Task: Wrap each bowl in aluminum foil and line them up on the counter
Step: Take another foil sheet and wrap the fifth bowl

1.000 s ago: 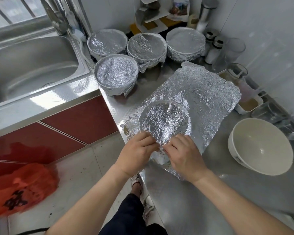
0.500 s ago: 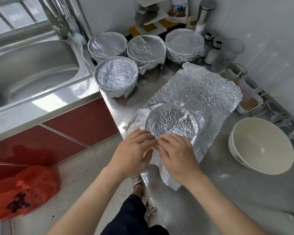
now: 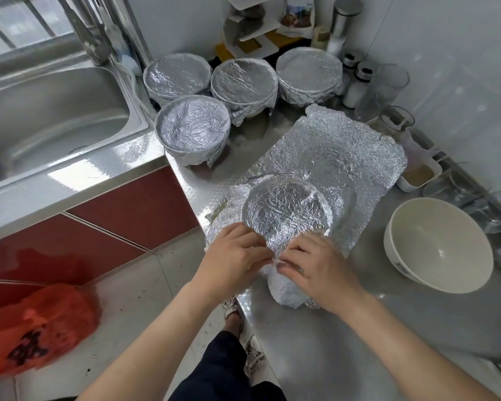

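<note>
Bowl (image 3: 287, 211) sits under a crinkled foil sheet (image 3: 359, 151) at the near edge of the table (image 3: 315, 348). I see my left grip (image 3: 232, 256) and right grip (image 3: 320, 269) side by side, both pinching the sheet's near flap against the bowl's front. Four wrapped bowls (image 3: 194, 131) stand behind it beside the sink (image 3: 41, 111), and a bare white bowl (image 3: 437, 244) sits apart to the right.

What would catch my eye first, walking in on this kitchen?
The left hand and right hand pinch a crinkled foil sheet round a bowl at the counter's near edge. Behind, beside the sink, four foil-covered bowls gleam in a cluster; a bare white bowl sits on the right.
</note>
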